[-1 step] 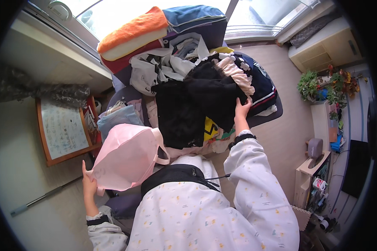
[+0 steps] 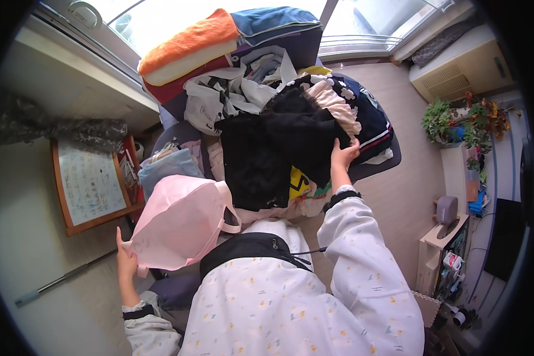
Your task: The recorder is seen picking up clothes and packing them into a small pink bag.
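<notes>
My left hand [image 2: 126, 261] is closed on the edge of a pink fabric tote bag [image 2: 175, 222], which hangs wide open beside my lap, its handle loop towards me. On the right, my right hand [image 2: 343, 155] pinches the edge of a black garment [image 2: 255, 157] spread over the clothes pile. Right at those fingers ends a cream ruffled cloth [image 2: 338, 110]. Black cloth with white flowers [image 2: 345, 89] and a navy garment with red and white stripes [image 2: 377, 118] lie beyond. A yellow piece [image 2: 298, 183] peeks out from under the black garment.
White plastic bags [image 2: 204, 107] and folded orange [image 2: 190, 44] and blue towels [image 2: 276, 25] are heaped towards the window. Light blue cloth [image 2: 171, 169] lies behind the tote. A whiteboard [image 2: 92, 184] stands left; potted plants [image 2: 469, 127] and a low cabinet [image 2: 439, 243] stand right.
My right hand has shifted very slightly at the garment's edge. The tote bag and my left hand look the same.
</notes>
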Demonstrator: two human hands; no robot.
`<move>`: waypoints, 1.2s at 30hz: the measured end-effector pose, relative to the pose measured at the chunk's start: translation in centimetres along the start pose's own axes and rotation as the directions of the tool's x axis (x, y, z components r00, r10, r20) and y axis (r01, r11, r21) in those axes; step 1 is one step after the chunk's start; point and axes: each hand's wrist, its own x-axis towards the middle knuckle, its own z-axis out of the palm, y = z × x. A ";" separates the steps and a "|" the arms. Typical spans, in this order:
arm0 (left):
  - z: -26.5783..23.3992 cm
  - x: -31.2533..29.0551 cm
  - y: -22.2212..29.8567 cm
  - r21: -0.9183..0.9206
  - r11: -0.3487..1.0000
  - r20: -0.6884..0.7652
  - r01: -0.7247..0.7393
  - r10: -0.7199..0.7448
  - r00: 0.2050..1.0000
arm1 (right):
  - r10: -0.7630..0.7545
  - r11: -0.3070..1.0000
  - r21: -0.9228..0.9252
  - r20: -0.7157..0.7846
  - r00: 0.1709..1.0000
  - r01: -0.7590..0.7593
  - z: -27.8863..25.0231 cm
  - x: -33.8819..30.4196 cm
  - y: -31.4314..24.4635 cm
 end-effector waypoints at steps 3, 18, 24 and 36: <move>-0.2 -0.8 0.3 0.005 1.000 -0.009 0.022 -0.022 1.000 | -0.433 0.869 -0.359 -0.217 0.875 0.341 -1.7 -4.2 -8.2; 0.7 -0.8 0.3 0.001 0.999 0.019 0.034 -0.034 0.999 | -0.260 0.709 -0.368 0.656 0.708 0.601 2.5 2.5 -8.5; 0.9 -0.6 0.3 -0.025 0.999 0.014 0.033 -0.033 0.999 | 0.107 0.677 -0.439 0.853 0.511 0.590 4.1 5.6 -11.8; 1.4 -1.1 -0.1 -0.021 0.998 0.007 0.054 -0.053 0.999 | -0.420 0.514 -0.064 0.851 0.315 0.856 4.1 -0.4 -10.5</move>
